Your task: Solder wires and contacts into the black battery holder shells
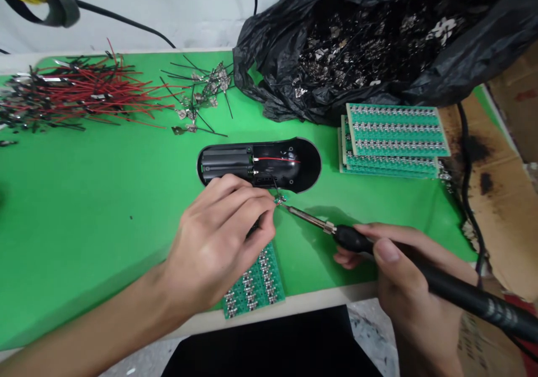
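Observation:
My right hand [403, 276] is closed around the black handle of a soldering iron [311, 218], whose tip points left. That tip meets a tiny green circuit board [281, 199], pinched between the thumb and fingers of my left hand [227, 231]. Just beyond my left fingers lies a black oval plastic housing [309, 167], with a battery holder [227, 159] in its left half and a red wire [277, 159] running to the right. Partly under my left hand is a green circuit board panel [256, 284] with rows of silver parts.
Red and black wires [105, 94] are heaped at the back left, beside metal contact tabs with black leads [205, 91]. A black plastic bag [273, 46] full of small metal pieces stands at the back right. Stacked circuit board panels [397, 133] sit before it; a black cable [465, 175] runs down the right.

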`<state>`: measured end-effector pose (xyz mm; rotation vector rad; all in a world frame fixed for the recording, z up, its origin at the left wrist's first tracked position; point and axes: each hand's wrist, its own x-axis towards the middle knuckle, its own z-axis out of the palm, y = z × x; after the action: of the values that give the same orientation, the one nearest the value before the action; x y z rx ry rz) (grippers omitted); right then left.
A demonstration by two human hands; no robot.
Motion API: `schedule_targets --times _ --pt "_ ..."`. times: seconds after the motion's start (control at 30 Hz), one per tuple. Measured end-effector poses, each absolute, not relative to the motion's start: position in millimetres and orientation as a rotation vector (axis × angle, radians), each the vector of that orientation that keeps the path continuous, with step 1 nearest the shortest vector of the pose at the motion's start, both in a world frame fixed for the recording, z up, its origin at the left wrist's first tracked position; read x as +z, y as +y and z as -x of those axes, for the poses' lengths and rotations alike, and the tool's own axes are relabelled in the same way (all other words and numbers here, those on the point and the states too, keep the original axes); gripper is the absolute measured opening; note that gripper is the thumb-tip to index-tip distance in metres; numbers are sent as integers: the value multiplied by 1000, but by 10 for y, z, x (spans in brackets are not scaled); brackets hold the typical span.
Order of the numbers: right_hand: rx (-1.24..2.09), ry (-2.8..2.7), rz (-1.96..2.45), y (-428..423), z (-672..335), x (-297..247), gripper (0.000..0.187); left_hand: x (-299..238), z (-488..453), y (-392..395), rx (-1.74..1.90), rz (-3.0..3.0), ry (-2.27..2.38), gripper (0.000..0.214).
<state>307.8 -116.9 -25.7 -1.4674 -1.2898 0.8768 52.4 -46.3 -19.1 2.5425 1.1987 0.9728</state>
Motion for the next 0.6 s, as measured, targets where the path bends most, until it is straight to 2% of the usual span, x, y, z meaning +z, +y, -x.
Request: schedule_targets --times 0.6 --pt "812 -1120 1652 -1176 -2838 -122 17 -182 -546 -446 1001 -2517 1190 19"
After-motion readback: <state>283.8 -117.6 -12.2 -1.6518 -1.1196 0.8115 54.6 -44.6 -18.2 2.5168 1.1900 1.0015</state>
